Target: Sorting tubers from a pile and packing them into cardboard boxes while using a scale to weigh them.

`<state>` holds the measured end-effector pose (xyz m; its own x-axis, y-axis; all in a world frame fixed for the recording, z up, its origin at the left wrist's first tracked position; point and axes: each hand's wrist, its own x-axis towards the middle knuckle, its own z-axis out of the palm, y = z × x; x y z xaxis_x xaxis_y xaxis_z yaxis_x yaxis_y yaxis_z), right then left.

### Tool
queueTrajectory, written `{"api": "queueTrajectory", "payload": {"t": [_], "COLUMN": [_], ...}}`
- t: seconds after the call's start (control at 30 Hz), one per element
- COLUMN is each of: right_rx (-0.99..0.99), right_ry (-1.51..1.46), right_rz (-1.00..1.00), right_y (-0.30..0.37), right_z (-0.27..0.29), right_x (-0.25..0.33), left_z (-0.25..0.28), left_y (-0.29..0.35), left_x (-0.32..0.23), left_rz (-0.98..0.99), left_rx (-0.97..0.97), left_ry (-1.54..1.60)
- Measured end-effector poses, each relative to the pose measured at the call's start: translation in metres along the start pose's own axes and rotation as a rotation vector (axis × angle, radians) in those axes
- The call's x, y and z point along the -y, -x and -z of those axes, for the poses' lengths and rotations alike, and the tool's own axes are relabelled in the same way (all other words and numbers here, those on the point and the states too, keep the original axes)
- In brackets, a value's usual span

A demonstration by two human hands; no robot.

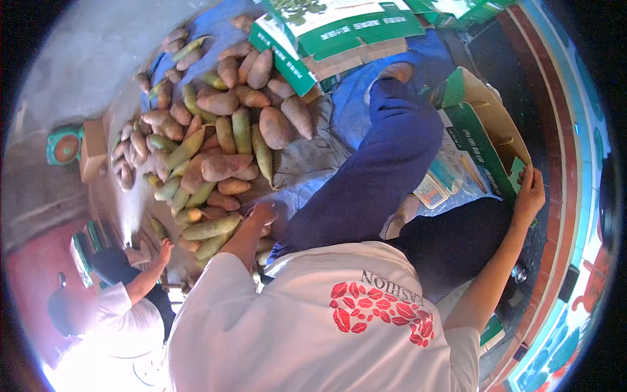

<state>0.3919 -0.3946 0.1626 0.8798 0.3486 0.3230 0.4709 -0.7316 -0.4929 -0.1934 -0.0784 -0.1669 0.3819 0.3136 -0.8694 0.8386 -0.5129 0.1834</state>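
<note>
My right hand [531, 191] is closed on the flap edge of an open green and white cardboard box [475, 147], which stands to the right of my legs. Its brown inner wall shows, and most of its inside is hidden. At the near edge of a big heap of long root vegetables [226, 167], my left hand [263, 213] hangs low beside my knee. The fingers of that hand are mostly hidden, so whether they hold anything cannot be seen. Some of the vegetables are reddish brown and plump, others green and slender.
Another green and white box [346, 32] stands with flaps spread at the back. Blue sheeting [353, 111] lies under the heap. A co-worker in a white top [124, 320] reaches toward the heap from the left. A green round-faced scale [65, 147] stands at the far left.
</note>
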Motion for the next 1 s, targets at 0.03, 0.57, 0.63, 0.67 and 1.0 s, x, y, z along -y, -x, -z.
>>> {"api": "queueTrajectory", "payload": {"t": [0.03, 0.57, 0.63, 0.67, 1.0], "right_rx": [-0.011, 0.038, 0.052, 0.048, 0.051], "right_ry": [0.001, 0.066, 0.074, 0.086, 0.087], "right_rz": [0.026, -0.016, -0.021, -0.014, 0.023], "right_y": [0.000, -0.001, -0.002, -0.002, -0.003], "right_z": [0.000, 0.005, 0.006, 0.006, 0.004], "right_x": [-0.007, 0.000, -0.001, -0.003, -0.011], "left_z": [0.000, -0.003, -0.003, 0.001, 0.007], "left_y": [0.011, 0.068, 0.068, 0.065, 0.058], "left_x": [-0.011, -0.045, -0.045, -0.046, -0.045], "left_rz": [0.002, -0.024, -0.029, 0.002, 0.038], "left_rx": [0.006, 0.084, -0.020, 0.028, -0.006], "left_ry": [0.013, -0.635, -0.635, -0.604, -0.589]}}
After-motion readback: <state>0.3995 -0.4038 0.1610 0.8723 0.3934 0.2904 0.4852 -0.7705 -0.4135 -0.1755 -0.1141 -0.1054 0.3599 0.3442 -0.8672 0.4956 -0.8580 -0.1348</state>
